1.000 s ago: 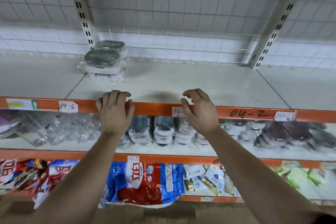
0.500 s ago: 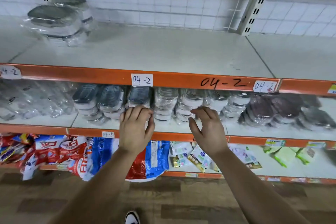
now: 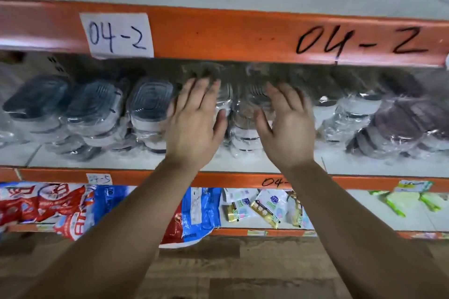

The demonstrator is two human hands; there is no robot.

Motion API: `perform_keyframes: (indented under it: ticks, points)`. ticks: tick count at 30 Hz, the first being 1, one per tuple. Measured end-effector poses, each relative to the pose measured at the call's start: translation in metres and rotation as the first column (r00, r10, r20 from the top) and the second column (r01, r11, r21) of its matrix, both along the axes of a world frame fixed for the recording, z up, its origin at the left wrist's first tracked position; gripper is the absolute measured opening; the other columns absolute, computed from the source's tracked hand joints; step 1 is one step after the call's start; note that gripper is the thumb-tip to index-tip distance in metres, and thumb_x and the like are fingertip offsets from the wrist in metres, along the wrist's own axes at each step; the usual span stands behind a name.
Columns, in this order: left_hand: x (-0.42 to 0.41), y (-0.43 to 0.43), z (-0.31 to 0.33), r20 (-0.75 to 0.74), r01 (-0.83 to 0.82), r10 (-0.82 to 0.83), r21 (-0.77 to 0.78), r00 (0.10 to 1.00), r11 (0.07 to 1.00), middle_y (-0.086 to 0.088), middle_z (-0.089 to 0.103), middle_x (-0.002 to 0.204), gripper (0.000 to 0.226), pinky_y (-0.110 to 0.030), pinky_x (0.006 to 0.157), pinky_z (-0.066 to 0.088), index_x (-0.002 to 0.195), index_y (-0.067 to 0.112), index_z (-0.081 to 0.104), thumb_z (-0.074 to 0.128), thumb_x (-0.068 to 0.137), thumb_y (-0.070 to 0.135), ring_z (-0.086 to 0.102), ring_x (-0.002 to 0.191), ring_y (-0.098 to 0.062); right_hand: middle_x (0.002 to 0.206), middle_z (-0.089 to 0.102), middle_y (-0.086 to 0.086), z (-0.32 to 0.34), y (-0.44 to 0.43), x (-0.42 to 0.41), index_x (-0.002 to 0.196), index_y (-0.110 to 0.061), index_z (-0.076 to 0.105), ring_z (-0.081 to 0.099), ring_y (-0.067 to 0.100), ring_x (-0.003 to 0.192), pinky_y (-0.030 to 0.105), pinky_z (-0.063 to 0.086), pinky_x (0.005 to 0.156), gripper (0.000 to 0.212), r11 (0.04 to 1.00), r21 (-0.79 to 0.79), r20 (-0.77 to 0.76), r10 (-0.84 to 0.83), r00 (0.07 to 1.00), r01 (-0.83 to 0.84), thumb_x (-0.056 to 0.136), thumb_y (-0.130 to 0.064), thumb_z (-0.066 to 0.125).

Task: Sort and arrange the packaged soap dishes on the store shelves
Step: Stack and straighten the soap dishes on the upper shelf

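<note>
middle shelf [image 3: 97,160] is lined with wrapped soap dishes [image 3: 150,104] in stacks | left hand [image 3: 194,126] and right hand [image 3: 286,124] are held straight-fingered before the centre stacks, nothing gripped; contact cannot be told | paper label [image 3: 116,34] is marked 04-2

Just a person's two arms in shot. The left hand [image 3: 194,126] and right hand [image 3: 290,130] are both bare, and the left forearm [image 3: 116,223] and right forearm [image 3: 345,218] are bare skin too, right down to the bottom edge of the frame. Forearms look slim and smooth, wrists narrow. Fingertips [image 3: 202,86] on both hands are smeared by motion blur, so the nails are anyone's guess.
</note>
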State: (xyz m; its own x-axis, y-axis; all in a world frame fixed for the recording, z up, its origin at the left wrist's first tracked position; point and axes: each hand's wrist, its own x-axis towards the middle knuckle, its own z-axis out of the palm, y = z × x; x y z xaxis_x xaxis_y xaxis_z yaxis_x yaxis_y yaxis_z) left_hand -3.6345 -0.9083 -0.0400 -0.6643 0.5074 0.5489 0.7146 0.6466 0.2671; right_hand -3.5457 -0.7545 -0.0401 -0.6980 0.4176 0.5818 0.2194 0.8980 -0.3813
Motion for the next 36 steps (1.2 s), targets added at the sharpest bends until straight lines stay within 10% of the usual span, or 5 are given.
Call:
perform_keyframes:
  ticks: [14,36]
  points:
    - [-0.015,0.023,-0.016,-0.103,-0.091,0.098,0.077,0.990,0.993,-0.003,0.065,0.116,0.039,-0.046,0.081,0.049,0.112,0.013,0.068,0.059,0.091,0.045,0.053,0.114,-0.031,0.123,0.061,0.004,-0.018,-0.012,-0.025,0.105,-0.020,0.066,0.052,0.040,0.110,0.047,0.035,0.085,0.039,0.977,-0.031,-0.066,-0.213,0.975,0.211,0.088,-0.054,0.058]
    - [0.093,-0.070,0.027,-0.127,0.118,-0.093,0.210,0.988,0.971,-0.007,0.068,0.116,0.036,-0.052,0.094,0.048,0.107,0.006,0.071,0.064,0.094,0.038,0.057,0.116,-0.032,0.119,0.064,0.006,0.029,-0.079,0.101,0.097,-0.011,0.067,0.055,0.037,0.106,0.040,0.035,0.091,0.030,0.986,-0.151,-0.224,-0.107,0.969,0.074,0.085,-0.039,0.066]
